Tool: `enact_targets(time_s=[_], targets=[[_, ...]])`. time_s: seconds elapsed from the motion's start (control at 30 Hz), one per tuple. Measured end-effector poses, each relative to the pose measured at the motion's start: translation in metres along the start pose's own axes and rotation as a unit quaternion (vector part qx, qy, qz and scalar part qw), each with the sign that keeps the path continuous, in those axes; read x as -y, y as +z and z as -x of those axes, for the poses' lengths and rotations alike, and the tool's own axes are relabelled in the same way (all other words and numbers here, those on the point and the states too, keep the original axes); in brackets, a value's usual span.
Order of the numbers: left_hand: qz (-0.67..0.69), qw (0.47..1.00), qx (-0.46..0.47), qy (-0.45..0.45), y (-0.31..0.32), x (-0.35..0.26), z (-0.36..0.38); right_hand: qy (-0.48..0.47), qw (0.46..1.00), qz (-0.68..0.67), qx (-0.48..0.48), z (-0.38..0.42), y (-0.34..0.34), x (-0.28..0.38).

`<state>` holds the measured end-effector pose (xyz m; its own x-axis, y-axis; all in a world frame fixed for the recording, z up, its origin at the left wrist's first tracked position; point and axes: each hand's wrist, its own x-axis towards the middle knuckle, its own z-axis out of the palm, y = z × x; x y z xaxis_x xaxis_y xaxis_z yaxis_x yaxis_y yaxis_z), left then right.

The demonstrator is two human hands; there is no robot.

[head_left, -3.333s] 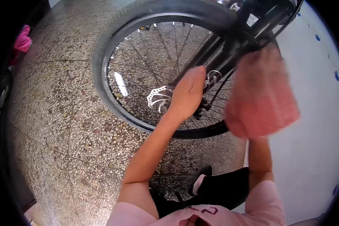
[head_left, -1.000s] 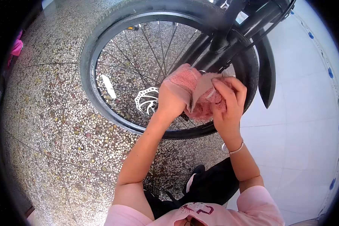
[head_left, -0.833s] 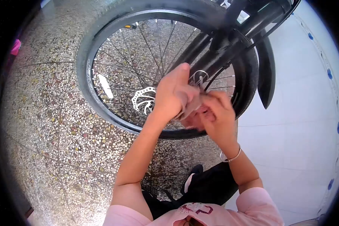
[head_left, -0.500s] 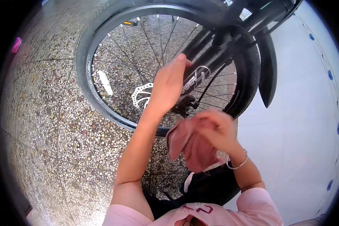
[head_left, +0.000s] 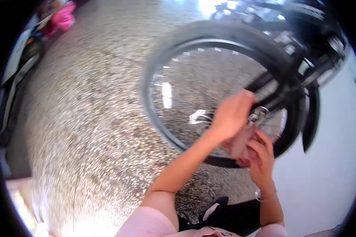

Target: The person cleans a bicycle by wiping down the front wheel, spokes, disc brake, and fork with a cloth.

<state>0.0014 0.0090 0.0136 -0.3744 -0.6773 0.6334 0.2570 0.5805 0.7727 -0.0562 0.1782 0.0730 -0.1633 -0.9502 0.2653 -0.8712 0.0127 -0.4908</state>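
A bicycle wheel (head_left: 149,98) with a black tyre stands before me, under a black fork (head_left: 283,94). My left hand (head_left: 234,114) lies against the lower part of the fork, fingers together; whether it grips the fork or the cloth is blurred. Close beside it, my right hand (head_left: 262,156), with a bracelet at the wrist, has its fingers curled round a reddish-pink cloth (head_left: 241,146) near the wheel's hub. The silvery brake disc (head_left: 201,117) shows to the left of my left hand.
Speckled stone floor (head_left: 95,130) spreads to the left. A pale wall (head_left: 324,177) runs down the right side. At the upper left are a bright pink item (head_left: 63,16) and a dark object with a wheel, blurred. The bicycle's handlebar area is at the upper right.
The view has swung, so the wheel appears farther right and lower. My right hand has brought the cloth up against the fork's lower end, close to my left hand.
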Motion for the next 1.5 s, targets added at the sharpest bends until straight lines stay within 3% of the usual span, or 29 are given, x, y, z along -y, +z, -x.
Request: enact_targets(time_s=[0.07, 0.1, 0.13, 0.17, 0.2, 0.3, 0.37, 0.4, 0.47, 0.5, 0.57, 0.6, 0.63, 0.67, 0.7, 0.73, 0.8, 0.87, 0.93, 0.97, 1.03, 1.13, 1.17, 1.23, 1.27, 1.37, 1.4, 1.43, 1.5], targets=[[0.037, 0.998, 0.018, -0.054, 0.001, 0.003, -0.003, 0.100, 0.991, -0.067, 0.050, 0.013, -0.003, -0.001], [0.057, 0.995, 0.014, -0.077, 0.000, 0.000, -0.005, 0.141, 0.963, -0.228, 0.017, 0.015, 0.003, 0.003], [0.097, 0.982, 0.017, -0.159, -0.002, -0.005, -0.007, 0.121, 0.965, -0.228, 0.045, 0.013, 0.001, 0.006], [0.099, 0.985, 0.008, -0.140, -0.002, -0.004, -0.006, 0.060, 0.980, -0.169, 0.083, 0.014, -0.004, 0.004], [0.095, 0.986, -0.015, -0.134, -0.004, -0.010, -0.005, 0.121, 0.957, -0.255, 0.070, 0.022, 0.000, 0.012], [0.104, 0.983, 0.003, -0.148, -0.016, -0.031, 0.013, 0.119, 0.961, -0.223, 0.116, 0.041, -0.006, 0.047], [0.062, 0.990, 0.029, -0.123, -0.023, -0.017, 0.012, 0.150, 0.929, -0.143, 0.307, 0.042, -0.006, 0.038], [0.050, 0.991, 0.040, -0.118, -0.030, -0.019, 0.015, 0.179, 0.933, -0.148, 0.276, 0.046, -0.005, 0.039], [0.039, 0.985, 0.097, -0.139, -0.047, -0.028, 0.023, 0.000, 0.953, -0.176, 0.248, 0.056, -0.003, 0.038], [-0.005, 0.986, 0.107, -0.125, -0.057, -0.034, 0.023, 0.033, 0.961, -0.174, 0.210, 0.057, -0.003, 0.042], [-0.050, 0.987, 0.132, -0.082, -0.064, -0.058, 0.022, 0.019, 0.958, -0.148, 0.244, 0.054, -0.008, 0.036], [-0.078, 0.986, 0.140, -0.048, -0.063, -0.066, 0.019, 0.004, 0.969, -0.170, 0.179, 0.062, -0.006, 0.025], [-0.138, 0.975, 0.173, 0.005, -0.069, -0.078, 0.020, 0.020, 0.971, -0.179, 0.155, 0.074, 0.003, 0.018], [-0.194, 0.958, 0.201, 0.061, -0.065, -0.084, 0.016, 0.010, 0.968, -0.142, 0.208, 0.083, 0.011, 0.006], [-0.190, 0.953, 0.230, 0.062, -0.055, -0.087, 0.004, 0.004, 0.958, -0.111, 0.264, 0.082, 0.011, -0.003], [-0.135, 0.943, 0.296, 0.067, -0.051, -0.100, -0.003, -0.032, 0.964, -0.102, 0.243, 0.084, 0.003, -0.001], [-0.067, 0.919, 0.383, 0.068, -0.025, -0.118, -0.014, -0.017, 0.969, -0.114, 0.219, 0.101, 0.011, -0.010], [-0.018, 0.834, 0.550, 0.044, 0.006, -0.133, -0.030, -0.008, 0.969, -0.126, 0.211, 0.113, 0.016, -0.022], [-0.020, 0.784, 0.619, 0.043, 0.039, -0.150, -0.040, 0.075, 0.946, -0.110, 0.296, 0.116, 0.009, -0.019], [-0.018, 0.744, 0.665, 0.067, 0.053, -0.163, -0.042, 0.113, 0.962, -0.117, 0.219, 0.120, -0.005, -0.016], [-0.002, 0.748, 0.663, 0.038, 0.081, -0.157, -0.041, 0.189, 0.964, -0.073, 0.174, 0.152, 0.040, -0.036], [-0.075, 0.660, 0.741, -0.098, 0.091, -0.179, -0.060, 0.191, 0.956, -0.059, 0.214, 0.157, 0.048, -0.034], [-0.079, 0.656, 0.743, -0.102, 0.095, -0.188, -0.061, 0.190, 0.956, -0.066, 0.214, 0.158, 0.045, -0.033], [-0.090, 0.681, 0.689, -0.230, 0.095, -0.209, -0.065, 0.226, 0.935, -0.108, 0.249, 0.152, 0.030, -0.033], [-0.145, 0.614, 0.729, -0.266, 0.091, -0.219, -0.072, 0.219, 0.936, -0.109, 0.254, 0.151, 0.020, -0.032], [-0.132, 0.652, 0.665, -0.339, 0.063, -0.250, -0.064, 0.231, 0.927, -0.171, 0.242, 0.146, -0.010, -0.036], [-0.139, 0.578, 0.671, -0.443, 0.064, -0.270, -0.084, 0.303, 0.877, -0.304, 0.217, 0.144, -0.017, -0.038], [-0.144, 0.583, 0.670, -0.437, 0.059, -0.284, -0.097, 0.367, 0.803, -0.432, 0.186, 0.143, -0.020, -0.041], [-0.186, 0.549, 0.594, -0.558, 0.021, -0.303, -0.092, 0.403, 0.798, -0.442, 0.069, 0.169, 0.022, -0.039]])
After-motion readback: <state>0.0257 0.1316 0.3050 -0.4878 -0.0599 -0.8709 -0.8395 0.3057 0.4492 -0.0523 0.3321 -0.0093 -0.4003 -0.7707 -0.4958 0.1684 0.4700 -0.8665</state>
